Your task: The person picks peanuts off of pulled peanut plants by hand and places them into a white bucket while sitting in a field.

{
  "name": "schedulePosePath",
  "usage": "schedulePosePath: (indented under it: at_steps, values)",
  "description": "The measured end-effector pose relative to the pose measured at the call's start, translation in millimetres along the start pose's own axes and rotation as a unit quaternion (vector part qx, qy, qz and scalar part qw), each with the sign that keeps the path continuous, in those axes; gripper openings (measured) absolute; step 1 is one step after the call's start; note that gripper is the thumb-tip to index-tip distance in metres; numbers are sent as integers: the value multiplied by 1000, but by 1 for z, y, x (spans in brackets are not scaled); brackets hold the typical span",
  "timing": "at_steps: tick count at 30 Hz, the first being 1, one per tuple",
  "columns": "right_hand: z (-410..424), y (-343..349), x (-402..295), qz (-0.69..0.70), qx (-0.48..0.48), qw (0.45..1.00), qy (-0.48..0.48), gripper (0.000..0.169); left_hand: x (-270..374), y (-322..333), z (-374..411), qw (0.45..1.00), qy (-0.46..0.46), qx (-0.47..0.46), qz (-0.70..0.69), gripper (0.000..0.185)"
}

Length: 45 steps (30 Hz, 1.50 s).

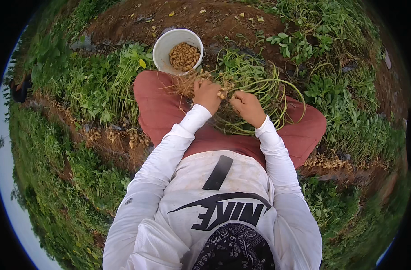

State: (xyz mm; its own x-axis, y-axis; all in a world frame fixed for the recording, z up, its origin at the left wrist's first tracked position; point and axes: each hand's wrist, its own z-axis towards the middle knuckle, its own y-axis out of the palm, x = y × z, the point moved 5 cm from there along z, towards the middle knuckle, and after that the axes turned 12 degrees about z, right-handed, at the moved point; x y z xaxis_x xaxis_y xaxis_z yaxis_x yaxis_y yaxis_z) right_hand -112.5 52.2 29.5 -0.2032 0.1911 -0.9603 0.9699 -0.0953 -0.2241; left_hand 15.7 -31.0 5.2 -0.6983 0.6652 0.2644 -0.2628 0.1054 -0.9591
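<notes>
A bundle of uprooted peanut plants [256,79] lies across my lap, its green stems looping to the right and its roots [182,86] pointing left. My left hand [207,96] grips the bundle near the roots, with pale peanut pods [227,86] clustered just right of its fingers. Beside those pods, my right hand [248,107] has its thumb and forefinger pinched together at the pods. The fingertips partly hide what they hold. Beyond my left hand stands a white plastic bucket [157,54] with loose peanuts [184,56] in it.
My crossed legs in red trousers [155,101] support the bundle. Pulled peanut plants [101,81] lie to the left, with more plants [347,114] to the right. Bare brown soil [205,17] stretches beyond the bucket. A partly visible person [20,89] is at the far left.
</notes>
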Motion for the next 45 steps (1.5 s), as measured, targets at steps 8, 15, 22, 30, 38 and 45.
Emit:
schedulePosePath:
  at_steps: [8, 15, 22, 30, 38, 45]
  values:
    - [-46, 25, -43, 555, -187, 787, 195, 19, -31, 18, 0, 997, -67, -19, -19, 17]
    - [-7, 20, 4, 487, 10, 845, 222, 25, -14, 5, -1, 999, -26, -23, -3, 20]
    - [29, 37, 25, 93, 18, 995, 23, 43, -20, 8, -1, 998, -3, -53, 21, 23]
    - [11, 26, 32, 394, 49, 892, 219, 31, -43, -4, 2, 990, 29, -92, -104, 22]
    - [1, 30, 18, 406, -12, 886, 225, 28, -20, 0, 0, 997, 7, -64, -31, 18]
    - [-15, 7, -91, 217, -30, 973, -67, 21, -32, 7, -1, 994, -57, -92, -15, 20]
